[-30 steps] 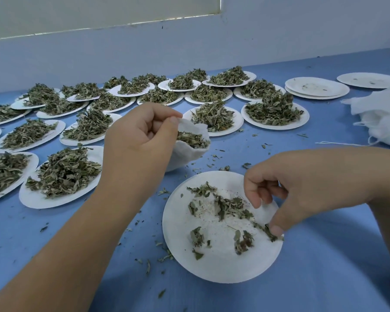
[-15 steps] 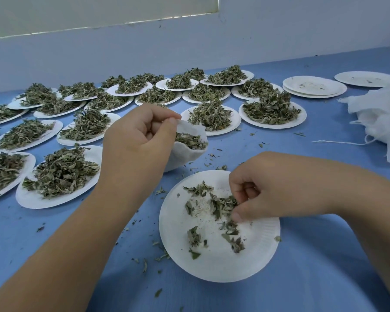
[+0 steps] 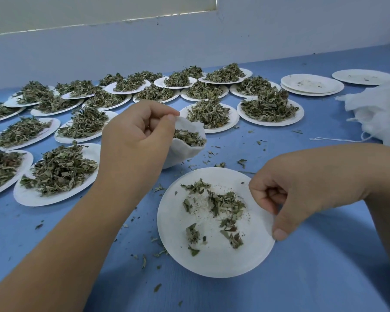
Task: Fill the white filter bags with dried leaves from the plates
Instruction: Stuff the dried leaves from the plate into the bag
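My left hand (image 3: 135, 140) pinches the rim of a white filter bag (image 3: 185, 156) and holds it open above the blue table; dried leaves (image 3: 189, 137) lie inside it. In front of it sits a white paper plate (image 3: 176, 224) with a few leftover dried leaves (image 3: 223, 201) and dust. My right hand (image 3: 302, 188) hovers over the plate's right side with its fingers curled. Its thumb tip touches the plate's right rim, and I see no leaves between the fingers.
Several plates heaped with dried leaves, such as the near-left one (image 3: 59, 170), fill the left and back of the table. A stack of emptied plates (image 3: 311, 84) and a single one (image 3: 363, 76) lie at the back right. White filter bags (image 3: 383, 109) are piled at the right edge.
My right hand moved from the plate's middle, where it gathered leaves, back to the plate's right rim. The leaves are now bunched nearer the centre. My left hand and the bag stayed still.
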`<action>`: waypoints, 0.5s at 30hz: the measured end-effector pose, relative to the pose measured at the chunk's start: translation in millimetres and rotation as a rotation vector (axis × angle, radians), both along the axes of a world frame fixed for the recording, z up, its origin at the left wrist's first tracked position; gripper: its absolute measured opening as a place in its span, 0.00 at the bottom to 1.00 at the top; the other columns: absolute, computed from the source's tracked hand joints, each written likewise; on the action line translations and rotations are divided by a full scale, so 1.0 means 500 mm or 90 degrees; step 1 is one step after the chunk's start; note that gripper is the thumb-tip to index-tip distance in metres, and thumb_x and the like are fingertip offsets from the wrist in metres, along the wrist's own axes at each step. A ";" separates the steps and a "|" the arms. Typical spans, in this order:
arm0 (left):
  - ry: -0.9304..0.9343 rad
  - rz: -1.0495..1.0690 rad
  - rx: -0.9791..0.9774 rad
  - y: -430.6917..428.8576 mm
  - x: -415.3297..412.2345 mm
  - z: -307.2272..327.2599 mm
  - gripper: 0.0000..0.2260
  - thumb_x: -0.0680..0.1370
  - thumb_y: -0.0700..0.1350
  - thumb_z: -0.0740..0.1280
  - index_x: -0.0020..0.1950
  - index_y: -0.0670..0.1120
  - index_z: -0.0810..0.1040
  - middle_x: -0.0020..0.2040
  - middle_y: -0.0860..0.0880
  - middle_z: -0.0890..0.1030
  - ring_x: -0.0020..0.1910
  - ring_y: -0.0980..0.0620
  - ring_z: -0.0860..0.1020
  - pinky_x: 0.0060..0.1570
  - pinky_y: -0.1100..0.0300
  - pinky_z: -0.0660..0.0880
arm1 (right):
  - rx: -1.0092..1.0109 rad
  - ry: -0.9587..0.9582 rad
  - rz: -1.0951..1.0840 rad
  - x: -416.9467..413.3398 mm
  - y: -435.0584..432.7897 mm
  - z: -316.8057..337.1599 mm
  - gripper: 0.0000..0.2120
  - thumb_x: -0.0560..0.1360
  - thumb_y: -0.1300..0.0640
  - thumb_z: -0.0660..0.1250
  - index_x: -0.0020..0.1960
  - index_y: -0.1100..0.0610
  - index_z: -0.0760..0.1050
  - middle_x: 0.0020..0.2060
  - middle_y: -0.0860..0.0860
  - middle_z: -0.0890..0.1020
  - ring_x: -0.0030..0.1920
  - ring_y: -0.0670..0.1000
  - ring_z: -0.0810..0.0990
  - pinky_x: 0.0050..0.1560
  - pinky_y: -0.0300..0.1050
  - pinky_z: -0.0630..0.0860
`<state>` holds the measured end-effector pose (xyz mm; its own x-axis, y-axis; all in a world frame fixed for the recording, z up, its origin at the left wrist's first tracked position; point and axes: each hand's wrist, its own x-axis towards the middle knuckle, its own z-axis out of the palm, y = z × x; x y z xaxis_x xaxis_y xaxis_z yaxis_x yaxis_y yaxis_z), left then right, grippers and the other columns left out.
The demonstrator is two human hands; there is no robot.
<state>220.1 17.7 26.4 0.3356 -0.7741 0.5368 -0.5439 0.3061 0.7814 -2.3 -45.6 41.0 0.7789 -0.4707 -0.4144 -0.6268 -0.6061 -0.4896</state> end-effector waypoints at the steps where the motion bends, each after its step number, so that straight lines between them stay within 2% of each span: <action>1: 0.000 0.000 0.000 0.000 0.001 0.000 0.08 0.79 0.41 0.65 0.44 0.52 0.81 0.28 0.57 0.73 0.27 0.59 0.67 0.28 0.68 0.65 | -0.014 0.005 0.011 0.003 0.001 0.000 0.15 0.62 0.42 0.78 0.38 0.48 0.75 0.27 0.43 0.75 0.28 0.42 0.71 0.30 0.39 0.67; 7: -0.007 0.003 0.002 -0.002 0.000 0.000 0.08 0.79 0.42 0.65 0.44 0.53 0.81 0.30 0.54 0.73 0.29 0.58 0.68 0.29 0.66 0.66 | -0.040 -0.005 -0.015 0.017 0.005 -0.009 0.14 0.65 0.44 0.76 0.37 0.49 0.74 0.25 0.42 0.73 0.26 0.42 0.68 0.29 0.35 0.66; 11: -0.010 0.000 0.004 -0.001 0.000 0.000 0.07 0.79 0.42 0.66 0.45 0.51 0.82 0.31 0.52 0.74 0.29 0.56 0.69 0.30 0.65 0.67 | -0.099 -0.031 -0.040 0.039 0.020 -0.022 0.14 0.65 0.43 0.76 0.38 0.49 0.74 0.25 0.41 0.73 0.25 0.41 0.69 0.29 0.38 0.67; 15: 0.003 -0.007 0.001 0.000 0.002 0.001 0.07 0.79 0.42 0.65 0.45 0.51 0.82 0.29 0.53 0.73 0.26 0.57 0.67 0.27 0.66 0.66 | -0.186 -0.108 -0.050 0.055 0.024 -0.029 0.13 0.65 0.43 0.76 0.38 0.48 0.75 0.29 0.38 0.76 0.29 0.40 0.72 0.28 0.34 0.67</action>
